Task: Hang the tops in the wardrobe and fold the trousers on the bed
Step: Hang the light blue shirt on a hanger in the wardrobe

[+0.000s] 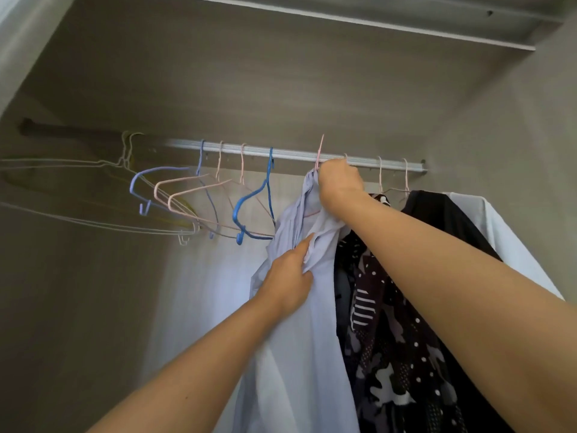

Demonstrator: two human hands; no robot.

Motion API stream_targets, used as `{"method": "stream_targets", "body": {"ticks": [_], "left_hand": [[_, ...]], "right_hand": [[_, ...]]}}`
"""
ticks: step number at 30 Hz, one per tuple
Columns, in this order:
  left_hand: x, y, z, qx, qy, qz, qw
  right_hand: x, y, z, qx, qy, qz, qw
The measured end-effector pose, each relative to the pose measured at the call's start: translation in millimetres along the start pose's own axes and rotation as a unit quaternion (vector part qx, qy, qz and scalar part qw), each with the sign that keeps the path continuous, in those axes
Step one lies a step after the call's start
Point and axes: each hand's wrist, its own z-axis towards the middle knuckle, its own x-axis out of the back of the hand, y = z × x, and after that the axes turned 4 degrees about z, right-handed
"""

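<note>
Two hands are on the pale blue shirt (299, 339). My right hand (338, 182) is closed round its collar and the neck of the pink hanger (320, 151), with the rail (296, 153) just above the knuckles. My left hand (288, 279), below the right, pinches a fold of the front. I cannot tell whether the hook is seated. Risk: releasing early drops hanger and shirt. Risk: a downward tug from the left hand drags the collar off the hanger.

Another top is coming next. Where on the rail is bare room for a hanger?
Bare rail lies between the blue hanger and the right hand holding the pale blue shirt. Right of that hand, the patterned top, black top and white top crowd the rail's end.
</note>
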Motion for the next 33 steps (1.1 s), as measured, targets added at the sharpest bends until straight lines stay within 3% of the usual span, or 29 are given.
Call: {"method": "stream_targets", "body": {"ticks": [9,16,21,33], "left_hand": [[-20.7,-23.1,-24.1,0.002,0.007,-0.063,0.998],[-25.4,-20.4,-47.3,0.049,-0.002,-0.076,0.996],[-14.5,-1.7,-66.3,0.072,-0.019,-0.078,0.994],[1.8,35.4,-133.5,0.082,0.01,0.118,0.99]], "right_hand": [[-16.3,-6.1,-17.7,-0.001,-0.015,0.051,0.999],[-8.5,0.4,-64.1,0.082,0.011,0.0,0.997],[-1.6,10.2,-100.8,0.125,-0.017,-0.078,0.989],[24.3,45.6,-207.2,0.217,-0.034,-0.073,0.973]]}}
